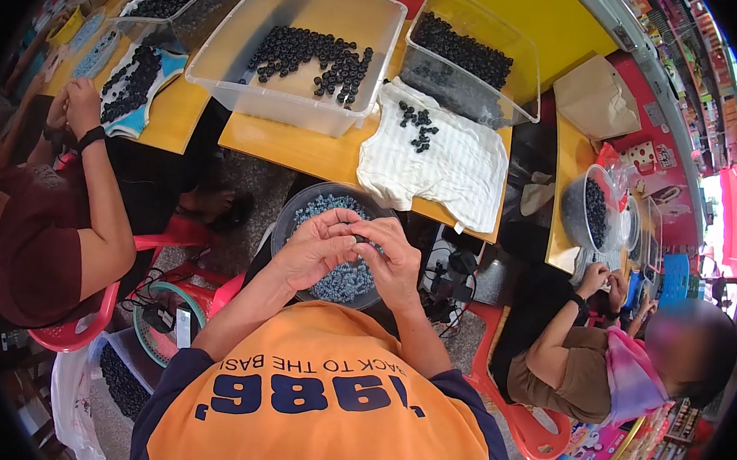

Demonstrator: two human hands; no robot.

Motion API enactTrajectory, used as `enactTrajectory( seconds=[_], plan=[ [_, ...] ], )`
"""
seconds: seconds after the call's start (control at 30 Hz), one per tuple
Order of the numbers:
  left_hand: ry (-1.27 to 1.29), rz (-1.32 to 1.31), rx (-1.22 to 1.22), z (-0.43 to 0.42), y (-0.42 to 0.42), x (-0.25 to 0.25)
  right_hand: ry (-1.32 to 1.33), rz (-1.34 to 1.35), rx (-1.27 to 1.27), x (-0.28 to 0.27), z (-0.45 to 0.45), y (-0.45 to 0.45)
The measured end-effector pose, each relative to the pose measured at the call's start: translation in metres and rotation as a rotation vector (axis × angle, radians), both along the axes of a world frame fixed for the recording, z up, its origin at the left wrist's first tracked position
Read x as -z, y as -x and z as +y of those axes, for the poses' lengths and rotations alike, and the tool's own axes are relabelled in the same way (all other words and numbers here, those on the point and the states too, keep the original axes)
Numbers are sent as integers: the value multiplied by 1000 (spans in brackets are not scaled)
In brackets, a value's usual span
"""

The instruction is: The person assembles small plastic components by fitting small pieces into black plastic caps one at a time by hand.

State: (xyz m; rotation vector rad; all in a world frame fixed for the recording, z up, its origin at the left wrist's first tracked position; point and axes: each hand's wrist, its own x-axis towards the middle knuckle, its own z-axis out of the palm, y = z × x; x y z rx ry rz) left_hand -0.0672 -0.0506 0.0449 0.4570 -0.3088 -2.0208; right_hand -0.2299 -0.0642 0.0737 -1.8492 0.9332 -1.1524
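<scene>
My left hand (321, 246) and my right hand (390, 261) meet above my lap, fingertips pinched together. Between them is a small dark piece (359, 240), mostly covered by the fingers, so its kind is not clear. Right below my hands, a round tub (281, 229) rests at my lap, filled with small blue-grey pieces (340, 284). On the table in front lies a white striped cloth (431, 179) shaped like a small garment, with several small black round pieces (417, 125) on it.
A large clear plastic bin (218, 73) and a second bin (525, 88) hold black round pieces on the wooden table (264, 139). Co-workers sit to the left (56, 236) and right (572, 352). A red chair (533, 430) and a netted basket (156, 327) stand nearby.
</scene>
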Motion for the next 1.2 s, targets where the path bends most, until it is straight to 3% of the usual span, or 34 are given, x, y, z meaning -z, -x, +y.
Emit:
enactTrajectory(
  seconds=[0.1,0.17,0.2,0.23,0.27,0.3,0.37,0.4,0.47,0.57,0.7,0.77,0.83,0.87,0.93,1.07,1.13,1.2],
  plan=[
    [-71,10,-33,-6,0,-4,-2,-13,16,0,-7,1],
    [2,-159,-60,-20,-9,-12,-32,-63,-1,1,-23,6],
    [49,-202,-124,-31,-16,-23,-296,-79,74,-3,-32,13],
    [127,-313,-229,-44,-27,-32,-301,-90,171,0,-52,19],
    [71,-364,-330,-58,-37,-53,-209,-18,290,-2,-75,24],
    [141,-505,-458,-76,-48,-61,-122,-65,319,19,-107,33],
    [329,-686,-603,-112,-72,-85,21,159,427,31,-153,42],
    [381,-882,-596,-129,-83,-93,32,154,429,33,-171,44],
    [505,-1139,-605,-146,-94,-98,396,532,412,56,-210,49],
    [643,-1211,-722,-135,-83,-93,444,610,291,57,-234,43],
    [611,-1181,-681,-93,-66,-74,432,763,168,63,-247,40],
    [479,-1095,-670,-75,-58,-60,435,792,145,65,-247,42],
    [451,-1076,-670,-58,-49,-50,511,523,194,62,-237,43],
    [425,-1058,-662,-50,-45,-45,514,525,188,59,-226,44],
    [317,-1009,-570,-36,-35,-35,19,267,249,32,-184,40],
    [172,-715,-405,-28,-7,-25,-164,96,241,37,-124,37],
    [167,-656,-351,-28,2,-21,-335,-262,160,34,-89,24],
    [47,-482,-345,-27,9,-18,-457,-273,154,20,-61,11]
  ],
)
